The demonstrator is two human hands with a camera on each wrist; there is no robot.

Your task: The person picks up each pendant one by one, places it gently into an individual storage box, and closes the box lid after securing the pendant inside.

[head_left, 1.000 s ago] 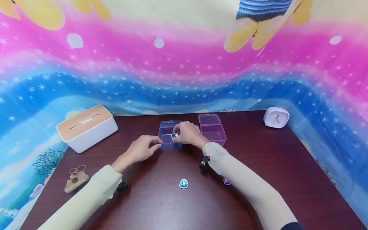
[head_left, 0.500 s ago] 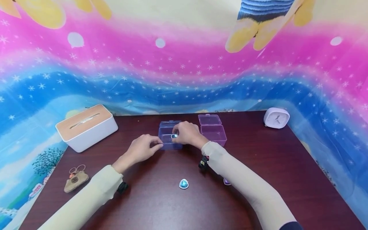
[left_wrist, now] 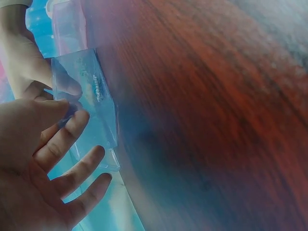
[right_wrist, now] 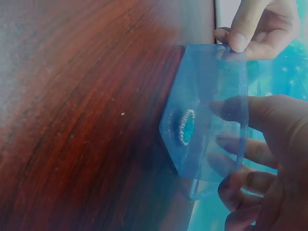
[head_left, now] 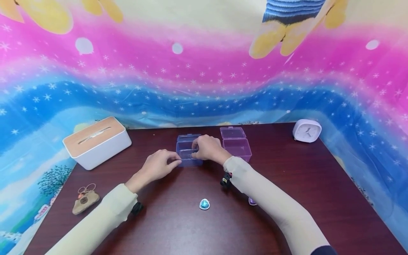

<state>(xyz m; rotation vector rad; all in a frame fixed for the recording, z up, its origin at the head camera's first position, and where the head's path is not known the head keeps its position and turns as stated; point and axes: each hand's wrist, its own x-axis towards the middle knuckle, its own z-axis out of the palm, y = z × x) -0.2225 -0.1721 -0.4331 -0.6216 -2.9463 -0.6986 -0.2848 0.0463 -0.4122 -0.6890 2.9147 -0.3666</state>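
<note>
A small see-through blue plastic box [head_left: 191, 163] stands on the table with its lid raised at the back. My left hand [head_left: 157, 165] pinches its near left corner between thumb and index finger, the other fingers spread in the left wrist view. My right hand [head_left: 208, 148] reaches over the right side, thumb and fingers dipping inside and apart. Through the wall, the right wrist view reveals a teal gem charm [right_wrist: 188, 127] with a beaded edge, lying below those fingers. Another teal gem charm [head_left: 204, 204] lies mid-table. A purple gem charm [head_left: 252, 201] is partly hidden by my right sleeve.
Right of the blue box stands a pink-purple see-through box [head_left: 237, 147], its lid raised. A tissue box [head_left: 97, 143] is at the back left and a white clock [head_left: 307, 130] at the back right. A tan pouch keyring [head_left: 86, 202] lies near the left sleeve.
The gem charm between my right fingers has been let go and has dropped into the blue box. Both hands have stayed almost in place.
</note>
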